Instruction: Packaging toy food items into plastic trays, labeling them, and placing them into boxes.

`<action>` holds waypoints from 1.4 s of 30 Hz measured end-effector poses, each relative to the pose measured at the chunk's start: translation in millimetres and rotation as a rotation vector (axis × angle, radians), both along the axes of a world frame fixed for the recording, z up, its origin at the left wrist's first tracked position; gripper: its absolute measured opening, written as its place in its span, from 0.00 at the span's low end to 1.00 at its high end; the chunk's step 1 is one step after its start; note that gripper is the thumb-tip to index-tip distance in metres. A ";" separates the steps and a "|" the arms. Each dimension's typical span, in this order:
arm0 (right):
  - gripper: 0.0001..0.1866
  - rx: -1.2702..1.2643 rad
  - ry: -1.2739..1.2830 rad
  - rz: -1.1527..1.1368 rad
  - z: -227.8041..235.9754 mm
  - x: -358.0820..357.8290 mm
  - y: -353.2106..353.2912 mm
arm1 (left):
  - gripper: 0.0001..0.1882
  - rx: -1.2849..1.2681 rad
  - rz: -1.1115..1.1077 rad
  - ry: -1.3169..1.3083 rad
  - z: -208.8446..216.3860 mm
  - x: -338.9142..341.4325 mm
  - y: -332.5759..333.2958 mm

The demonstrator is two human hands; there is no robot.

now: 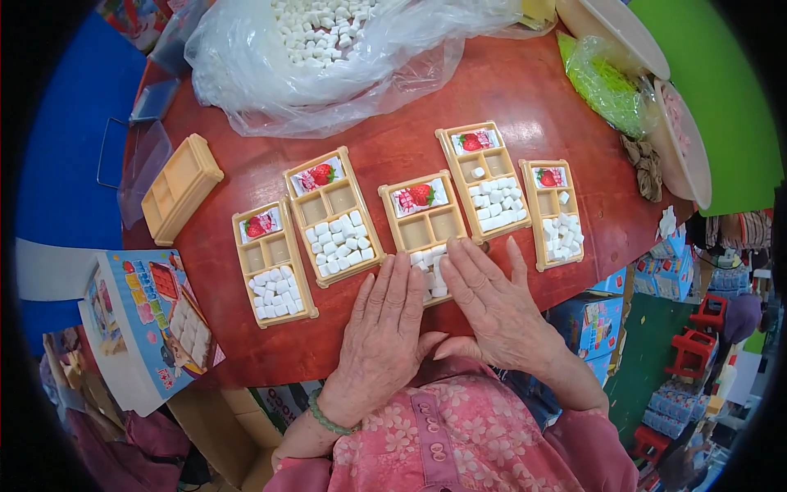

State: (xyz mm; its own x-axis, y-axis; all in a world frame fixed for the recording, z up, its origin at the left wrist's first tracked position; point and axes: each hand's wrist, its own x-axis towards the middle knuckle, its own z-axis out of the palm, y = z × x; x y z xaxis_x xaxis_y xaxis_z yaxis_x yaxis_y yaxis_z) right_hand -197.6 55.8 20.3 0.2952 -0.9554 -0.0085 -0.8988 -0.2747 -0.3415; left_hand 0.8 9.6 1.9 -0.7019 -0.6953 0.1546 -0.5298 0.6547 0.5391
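Both hands lie over the front part of the middle beige tray [412,235], which carries a strawberry-print sachet [420,197] at its far end. My left hand [379,328] is at its left edge, fingers straight and together. On its right edge, my right hand [494,316] has its fingers stretched out and thumb apart. White marshmallows [435,280] show between the hands; the rest are hidden beneath them. Similar trays with sachets and marshmallows flank it: two to the left [335,199] and two to the right [497,164]. Each right-hand tray has one loose marshmallow [478,172] in a small compartment.
A large clear plastic bag [262,102] of marshmallows lies at the far side of the red table [492,78]. Stacked trays [176,189] and a printed box [143,328] stand left. Light bowls [684,152] and a bright green bag [607,86] sit right.
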 end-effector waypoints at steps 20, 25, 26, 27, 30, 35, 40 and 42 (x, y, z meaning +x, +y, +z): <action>0.49 -0.013 0.022 -0.002 2.0 -2.7 5.9 | 0.42 -0.078 -0.051 -0.055 7.8 1.3 -3.6; 0.46 0.029 0.025 0.018 0.6 -2.8 7.9 | 0.36 -0.112 -0.079 -0.099 8.4 -1.7 -3.0; 0.45 0.032 0.028 0.024 1.1 -2.2 7.8 | 0.33 -0.112 -0.070 -0.120 9.6 -1.9 -2.2; 0.44 0.028 0.006 0.021 0.5 -1.5 7.4 | 0.33 -0.120 -0.072 -0.138 10.8 -1.4 -1.9; 0.44 0.010 -0.028 0.053 0.8 -3.2 7.2 | 0.33 -0.145 -0.083 -0.168 11.8 -0.4 -2.0; 0.31 -0.199 -0.116 -0.072 16.9 -28.8 -6.5 | 0.38 -0.144 -0.102 -0.214 15.5 -2.6 -4.1; 0.06 -0.354 -0.200 -0.228 23.2 -66.0 -34.7 | 0.40 -0.140 -0.088 -0.149 12.6 1.5 0.2; 0.04 -0.386 -0.245 -0.268 23.9 -73.8 -45.7 | 0.40 -0.164 -0.081 -0.151 8.8 4.4 3.1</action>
State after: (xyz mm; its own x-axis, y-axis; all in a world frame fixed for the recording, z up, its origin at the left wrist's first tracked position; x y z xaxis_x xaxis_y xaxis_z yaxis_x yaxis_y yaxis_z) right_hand -271.4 10.0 44.2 -0.0110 -0.9176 0.3973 -0.8612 -0.1932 -0.4702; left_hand 5.3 12.8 10.6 -0.7783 -0.6097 0.1498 -0.5381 0.7708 0.3411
